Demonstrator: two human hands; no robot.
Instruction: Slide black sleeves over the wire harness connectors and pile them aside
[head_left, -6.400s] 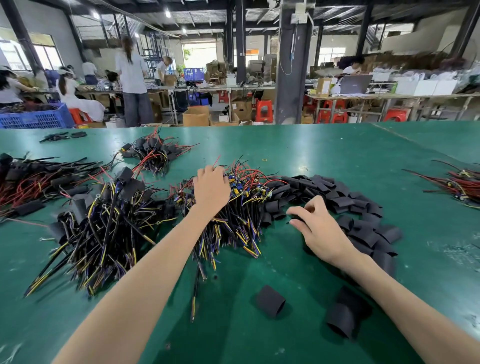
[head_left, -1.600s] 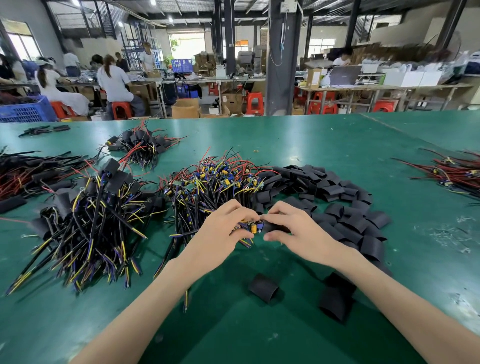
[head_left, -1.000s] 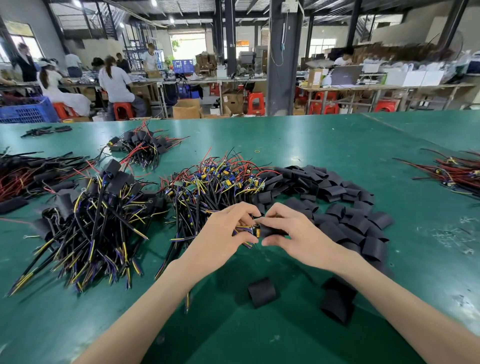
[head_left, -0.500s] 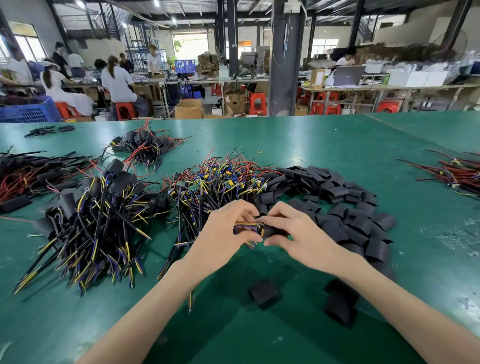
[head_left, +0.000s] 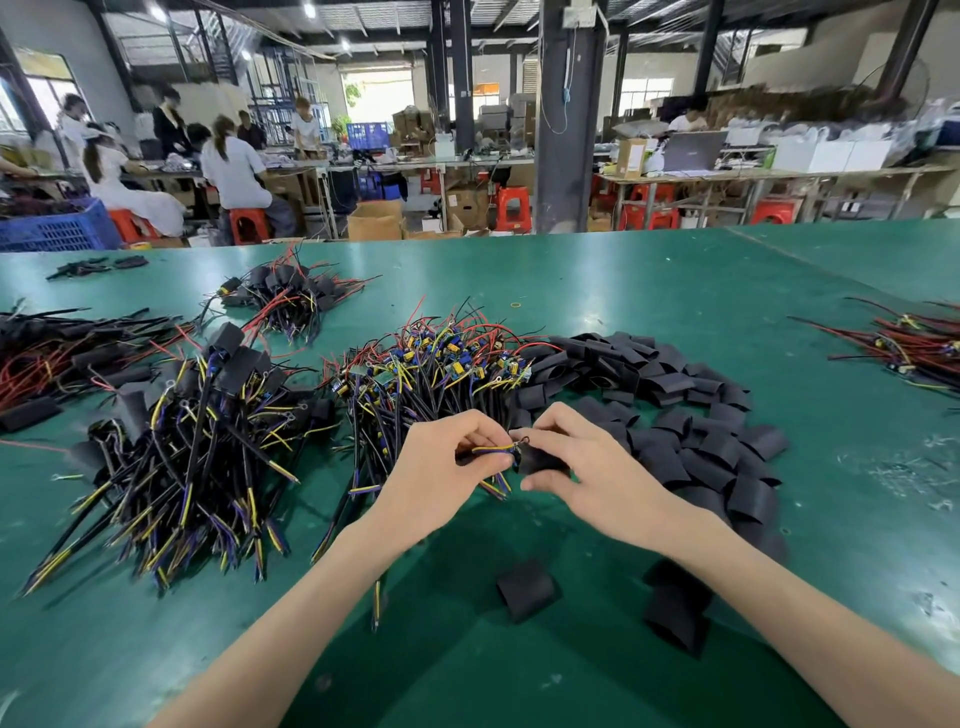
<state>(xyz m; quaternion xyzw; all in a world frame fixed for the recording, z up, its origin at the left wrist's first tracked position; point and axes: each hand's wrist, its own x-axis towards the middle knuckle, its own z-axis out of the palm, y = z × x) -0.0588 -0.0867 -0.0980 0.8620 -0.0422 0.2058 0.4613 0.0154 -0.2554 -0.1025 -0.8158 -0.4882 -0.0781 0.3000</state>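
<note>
Black sleeve (head_left: 540, 460) pinched in right hand (head_left: 597, 478), mouth toward the harness (head_left: 491, 451) that left hand (head_left: 441, 473) pinches, lined up for threading; green bench (head_left: 675, 291) below.

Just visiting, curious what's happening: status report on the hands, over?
Left grip pinches wire bundle. Right grip holds black sleeve at its end. Nothing blocking. Over.
</note>
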